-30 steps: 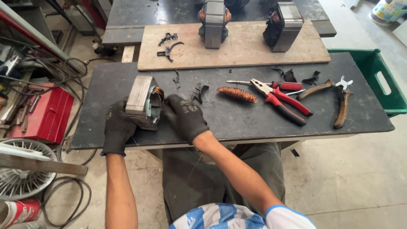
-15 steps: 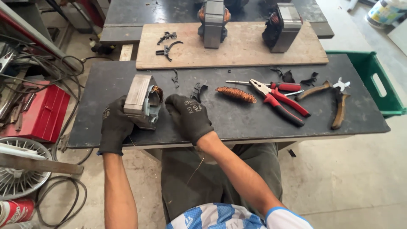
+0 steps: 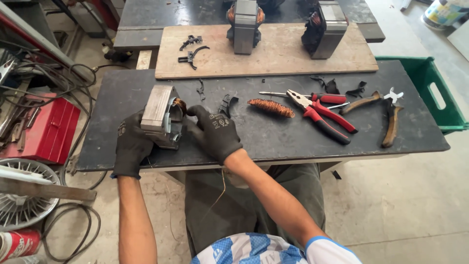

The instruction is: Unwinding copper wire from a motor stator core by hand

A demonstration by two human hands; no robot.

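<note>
A grey metal motor stator (image 3: 162,116) with copper windings stands tilted on the dark workbench (image 3: 273,139). My left hand (image 3: 131,144), in a black glove, grips its left side. My right hand (image 3: 215,133), also gloved, has its fingers at the stator's open right end, touching the copper winding. A thin copper wire hangs below my right wrist. A bundle of copper wire (image 3: 271,107) lies on the bench to the right of my right hand.
Red-handled pliers (image 3: 322,115), a screwdriver (image 3: 312,97) and brown-handled cutters (image 3: 388,115) lie at the right. A wooden board (image 3: 283,56) behind carries two more stators (image 3: 243,25). A green crate (image 3: 435,93) stands at the right, a red toolbox (image 3: 46,129) at the left.
The view has shifted slightly. Both hands stay on the stator, with my right fingers working at its open end.
</note>
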